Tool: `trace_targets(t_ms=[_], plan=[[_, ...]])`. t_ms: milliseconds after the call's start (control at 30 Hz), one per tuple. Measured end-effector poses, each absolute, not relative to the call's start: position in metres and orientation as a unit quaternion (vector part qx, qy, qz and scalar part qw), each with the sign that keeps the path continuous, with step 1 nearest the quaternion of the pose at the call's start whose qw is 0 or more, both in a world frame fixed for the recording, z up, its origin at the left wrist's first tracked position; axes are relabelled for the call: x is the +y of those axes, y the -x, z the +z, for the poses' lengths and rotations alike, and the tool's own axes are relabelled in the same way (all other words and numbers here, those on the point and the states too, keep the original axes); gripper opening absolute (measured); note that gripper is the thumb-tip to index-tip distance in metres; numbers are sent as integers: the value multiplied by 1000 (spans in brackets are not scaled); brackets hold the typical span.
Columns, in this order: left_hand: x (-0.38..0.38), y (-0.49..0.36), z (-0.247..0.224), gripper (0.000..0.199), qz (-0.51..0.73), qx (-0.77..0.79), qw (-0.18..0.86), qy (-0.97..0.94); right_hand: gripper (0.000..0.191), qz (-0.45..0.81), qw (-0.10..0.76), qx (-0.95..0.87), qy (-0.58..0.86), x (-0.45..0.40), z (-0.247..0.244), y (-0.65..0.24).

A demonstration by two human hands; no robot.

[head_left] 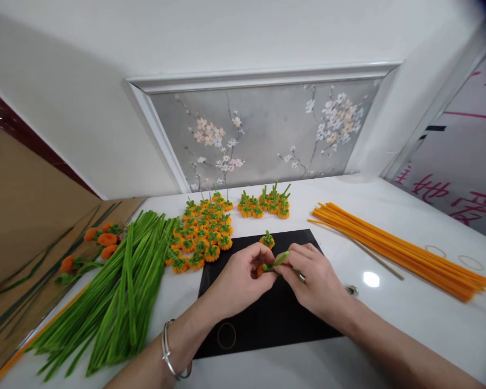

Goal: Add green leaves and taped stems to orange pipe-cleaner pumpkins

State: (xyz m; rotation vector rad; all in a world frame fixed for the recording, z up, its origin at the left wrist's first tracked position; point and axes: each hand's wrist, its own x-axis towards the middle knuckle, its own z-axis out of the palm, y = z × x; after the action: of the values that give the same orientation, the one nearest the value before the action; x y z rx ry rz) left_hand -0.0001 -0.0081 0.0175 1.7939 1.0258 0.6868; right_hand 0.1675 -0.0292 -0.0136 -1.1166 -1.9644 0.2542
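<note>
Over the black mat, my left hand is closed around a small orange chenille-stem pumpkin, mostly hidden by the fingers. My right hand pinches the green chenille stem that rises from its top. Something greenish shows under the right fingers; I cannot make out what it is. Just beyond my fingertips, one finished-looking orange pumpkin with a green top stands on the mat. A small shiny metal piece shows beside my right wrist.
Many similar pumpkins crowd the back left of the white table, with a smaller group behind the mat. Green chenille stems lie at left, orange ones at right. Cardboard with orange flowers borders the left; a wall closes the back.
</note>
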Motion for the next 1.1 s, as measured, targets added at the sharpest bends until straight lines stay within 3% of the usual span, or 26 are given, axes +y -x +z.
trace_targets(t_ms=[300, 533, 767, 1100], plan=[[-8, 1, 18, 6, 265, 409, 478, -731, 14, 98, 415, -794, 433, -29, -14, -169], [-1, 5, 15, 23, 239, 371, 642, -626, 18, 225, 345, -801, 434, -28, -3, -175], [4, 8, 18, 19, 254, 389, 539, -703, 14, 244, 372, -768, 461, -29, 0, -176], [6, 12, 18, 21, 189, 361, 504, -762, 12, 335, 350, -729, 483, -28, 3, -176]])
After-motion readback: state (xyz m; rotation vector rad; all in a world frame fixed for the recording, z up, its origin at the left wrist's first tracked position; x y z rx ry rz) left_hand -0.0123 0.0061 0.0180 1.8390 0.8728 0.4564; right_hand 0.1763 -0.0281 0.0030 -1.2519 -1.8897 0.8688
